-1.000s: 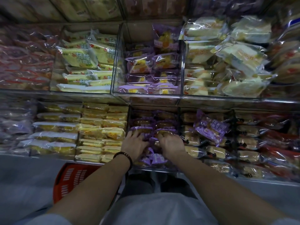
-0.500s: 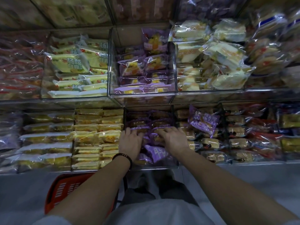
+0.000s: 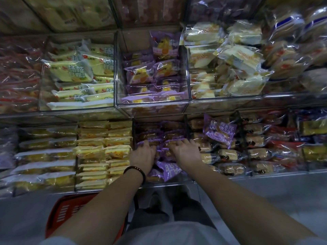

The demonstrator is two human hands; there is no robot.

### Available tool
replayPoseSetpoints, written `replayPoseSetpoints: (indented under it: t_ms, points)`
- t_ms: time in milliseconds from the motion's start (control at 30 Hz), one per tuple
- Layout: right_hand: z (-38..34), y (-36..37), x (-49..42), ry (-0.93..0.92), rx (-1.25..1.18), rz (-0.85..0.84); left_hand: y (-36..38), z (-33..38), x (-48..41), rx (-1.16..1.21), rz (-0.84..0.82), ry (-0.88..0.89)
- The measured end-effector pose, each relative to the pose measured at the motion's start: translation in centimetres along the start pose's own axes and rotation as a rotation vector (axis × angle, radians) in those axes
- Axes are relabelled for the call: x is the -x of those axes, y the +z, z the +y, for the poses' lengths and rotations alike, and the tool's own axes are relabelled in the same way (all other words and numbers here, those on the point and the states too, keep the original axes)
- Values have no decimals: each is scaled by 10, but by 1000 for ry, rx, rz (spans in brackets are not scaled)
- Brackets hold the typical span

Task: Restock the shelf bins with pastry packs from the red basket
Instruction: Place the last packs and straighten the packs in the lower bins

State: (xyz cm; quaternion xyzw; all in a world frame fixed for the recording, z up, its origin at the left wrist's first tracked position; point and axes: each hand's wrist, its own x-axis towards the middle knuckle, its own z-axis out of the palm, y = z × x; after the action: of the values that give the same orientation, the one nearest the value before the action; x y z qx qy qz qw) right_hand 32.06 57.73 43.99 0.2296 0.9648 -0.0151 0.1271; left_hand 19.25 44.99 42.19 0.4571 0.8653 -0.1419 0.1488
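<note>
A: Down low, deep in the middle bin (image 3: pixel 166 183). Pressing on the purple packs (image 3: pixel 169 137) with the left hand (image 3: pixel 142 156), fingers spread and laid flat, gripping nothing.

B: Same story for the right hand (image 3: pixel 186 153): palm down, fingers fanned out straight across the packs, just beside the left. Touching only, no pinch.

A: Packed in rows, those purple packs, front to back, filling the bin under both palms.

B: Worth a look at the tilted pack (image 3: pixel 168 169) too, up on edge at the bin's front, between the two wrists.

A: And a stray pack (image 3: pixel 219 130) one bin to the right, lying askew on top of the brown cakes (image 3: pixel 228 154), apart from either hand.

B: On to the basket (image 3: pixel 63 214). Down on the floor at lower left, red, slotted side showing, half hidden under the left forearm. Contents impossible to tell from here.

A: Dark bracelet (image 3: pixel 135 171) on that left wrist, by the way.

B: Neat rows of yellow packs (image 3: pixel 104 147) just left of the bin. Up above, more purple in a clear upper bin (image 3: pixel 152 107), with green packs (image 3: pixel 70 71) to its left and pale cakes (image 3: pixel 230 59) heaped to its right.

A: Blurred red packs (image 3: pixel 17 76) at the far left edge, too smeared for detail.
</note>
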Motion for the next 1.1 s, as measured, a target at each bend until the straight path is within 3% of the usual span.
replayPoseSetpoints:
  t_ms: [833,1100]
  points:
    - [-7,14,-18,-68,88,-100,28,-4,-15,200,23,-77]
    - [-9,15,-8,-12,9,-69,25,-17,-5,211,75,21]
